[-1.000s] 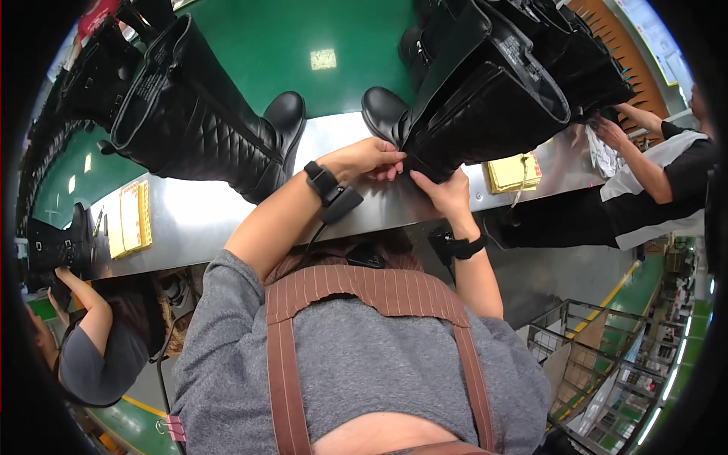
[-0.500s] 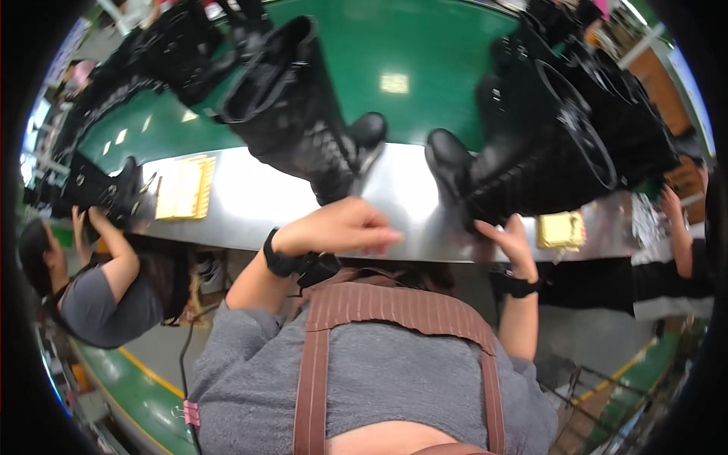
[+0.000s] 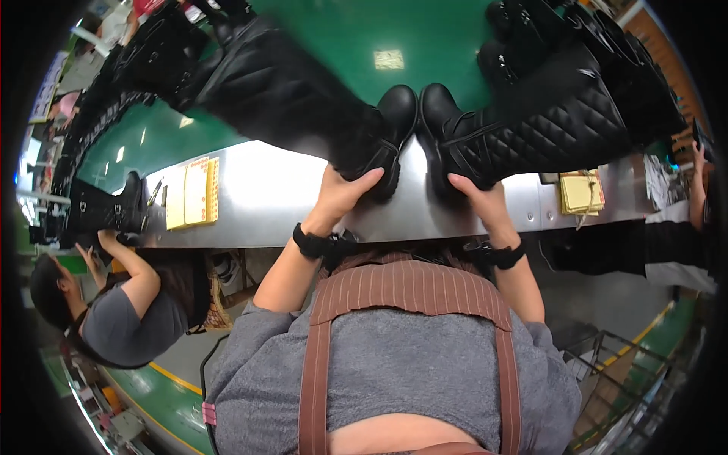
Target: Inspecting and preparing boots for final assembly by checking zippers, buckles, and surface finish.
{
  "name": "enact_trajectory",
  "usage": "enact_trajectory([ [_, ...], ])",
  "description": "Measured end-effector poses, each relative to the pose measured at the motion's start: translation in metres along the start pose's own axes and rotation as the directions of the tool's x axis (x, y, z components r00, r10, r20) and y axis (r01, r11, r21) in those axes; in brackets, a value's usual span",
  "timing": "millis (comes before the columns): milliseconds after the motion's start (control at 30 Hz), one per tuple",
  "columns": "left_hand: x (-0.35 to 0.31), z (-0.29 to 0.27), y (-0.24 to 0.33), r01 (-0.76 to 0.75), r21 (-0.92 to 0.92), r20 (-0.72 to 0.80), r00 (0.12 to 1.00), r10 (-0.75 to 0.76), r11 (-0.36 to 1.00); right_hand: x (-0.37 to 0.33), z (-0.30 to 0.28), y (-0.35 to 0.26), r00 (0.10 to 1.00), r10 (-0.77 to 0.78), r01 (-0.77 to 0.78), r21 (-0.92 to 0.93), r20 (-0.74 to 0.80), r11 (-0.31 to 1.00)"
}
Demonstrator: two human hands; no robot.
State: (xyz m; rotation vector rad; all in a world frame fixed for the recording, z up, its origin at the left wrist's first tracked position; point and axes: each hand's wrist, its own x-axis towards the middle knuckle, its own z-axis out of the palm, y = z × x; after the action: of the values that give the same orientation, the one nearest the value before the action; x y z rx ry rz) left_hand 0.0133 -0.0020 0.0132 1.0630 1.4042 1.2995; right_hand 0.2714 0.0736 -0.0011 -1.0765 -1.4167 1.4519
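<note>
Two tall black boots lie tipped outward before me, soles turned toward each other and toes pointing away. My left hand (image 3: 339, 196) grips the heel of the left boot (image 3: 296, 98), its thumb across the heel and its other fingers hidden behind. The right boot (image 3: 550, 125), with a quilted shaft and straps at the ankle, has its heel in my right hand (image 3: 485, 203); the thumb lies on the heel and the fingers are mostly underneath. The two toes are nearly touching above a shiny metal worktop edge (image 3: 265, 212).
Behind the worktop runs a green surface (image 3: 387, 30). More black boots (image 3: 163, 57) stand on both sides. Stacks of yellow cards (image 3: 191, 193) and yellow paper (image 3: 582, 191) lie left and right. A co-worker (image 3: 129, 311) sits at the left; another person's arm (image 3: 698, 182) is at the far right.
My left hand has closed around the left boot's heel, and that boot has rotated sole inward. The right boot has turned too, showing its quilted side, and the toes have come together.
</note>
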Motion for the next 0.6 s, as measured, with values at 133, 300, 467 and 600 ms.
enact_trajectory([
  [133,-0.004,0.012,0.001,0.101,-0.587,0.071,0.995,-0.073,0.803,-0.004,0.014,-0.001,0.992,0.084,-0.124,0.530,0.099,0.839],
  [300,-0.008,0.021,0.008,0.202,-0.746,0.221,0.974,-0.050,0.635,-0.014,0.029,-0.031,0.964,-0.009,-0.184,0.689,0.266,0.701],
  [467,-0.013,0.025,0.015,0.161,-0.751,0.195,0.981,-0.017,0.641,-0.015,0.029,-0.019,0.978,-0.066,-0.084,0.658,0.199,0.749],
  [600,-0.017,0.023,0.016,0.162,-0.746,0.217,0.976,0.006,0.646,-0.014,0.022,-0.016,0.961,-0.081,-0.135,0.707,0.263,0.694],
])
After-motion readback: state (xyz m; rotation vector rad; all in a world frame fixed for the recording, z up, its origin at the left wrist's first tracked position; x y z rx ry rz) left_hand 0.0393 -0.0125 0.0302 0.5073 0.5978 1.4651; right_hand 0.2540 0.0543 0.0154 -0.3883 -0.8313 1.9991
